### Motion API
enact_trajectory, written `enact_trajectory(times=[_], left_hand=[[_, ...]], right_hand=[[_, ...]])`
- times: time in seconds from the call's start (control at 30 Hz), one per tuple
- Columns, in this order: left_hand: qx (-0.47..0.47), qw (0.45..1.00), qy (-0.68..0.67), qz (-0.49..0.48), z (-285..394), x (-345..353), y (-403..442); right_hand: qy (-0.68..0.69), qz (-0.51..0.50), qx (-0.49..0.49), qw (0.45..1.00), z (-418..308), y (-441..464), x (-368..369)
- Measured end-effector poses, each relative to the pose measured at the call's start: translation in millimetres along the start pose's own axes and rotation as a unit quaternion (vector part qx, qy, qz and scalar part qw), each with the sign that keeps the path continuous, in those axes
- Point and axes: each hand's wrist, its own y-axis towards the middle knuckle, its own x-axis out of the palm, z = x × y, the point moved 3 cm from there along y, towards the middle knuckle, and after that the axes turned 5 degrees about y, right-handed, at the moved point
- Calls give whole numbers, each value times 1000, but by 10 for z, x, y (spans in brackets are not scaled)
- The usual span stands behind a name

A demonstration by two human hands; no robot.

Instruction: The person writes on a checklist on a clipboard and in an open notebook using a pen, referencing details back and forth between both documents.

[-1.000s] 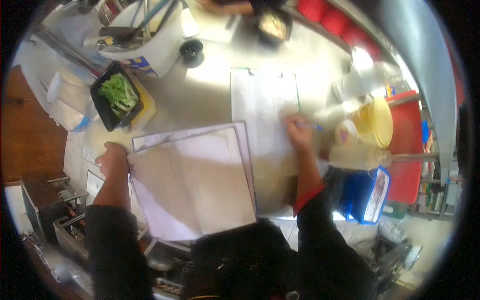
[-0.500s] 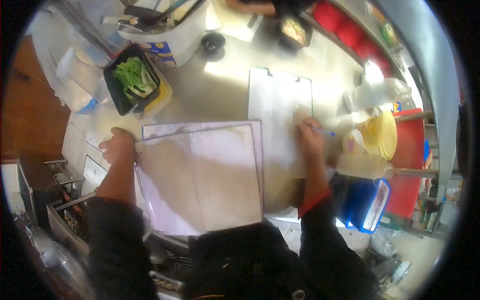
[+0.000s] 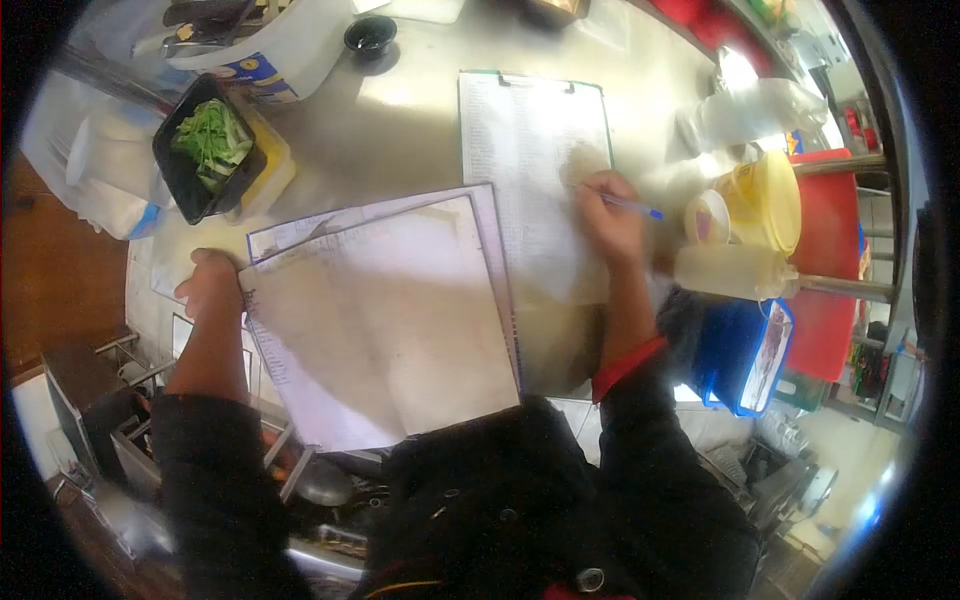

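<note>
My right hand [image 3: 610,225] is closed around a blue pen [image 3: 632,207], resting over a printed sheet on a clipboard [image 3: 535,130]. The pen's writing tip is hidden by the fingers. To the left lies a large open book or stack of pages [image 3: 380,310] with a worn, stained top sheet and a dark edge. It overhangs the near side of the metal table. My left hand [image 3: 208,282] rests at the table's left edge, beside the book's upper left corner. Its thumb and fingers are apart and hold nothing that I can see.
A black tray of green leaves [image 3: 210,145] sits on a yellow-edged container at the left. Behind it stands a white tub of utensils [image 3: 290,60], near a small black bowl [image 3: 370,37]. At right are a yellow bucket [image 3: 765,200], a squeeze bottle [image 3: 730,270] and blue bins [image 3: 745,355].
The view has tilted, so the table and its items sit higher and further left. Another person's arm at the top has left view. My hands keep roughly the same places by the papers.
</note>
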Motion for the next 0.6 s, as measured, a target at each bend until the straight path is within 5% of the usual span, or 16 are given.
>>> enact_trajectory(times=[0.43, 0.6], left_hand=[[81, 994, 49, -51, -117, 404, 621], [-6, 1000, 20, -10, -66, 157, 232]], right_hand=[[-20, -5, -53, 998, -15, 19, 19], [-36, 16, -41, 998, 0, 25, 40]])
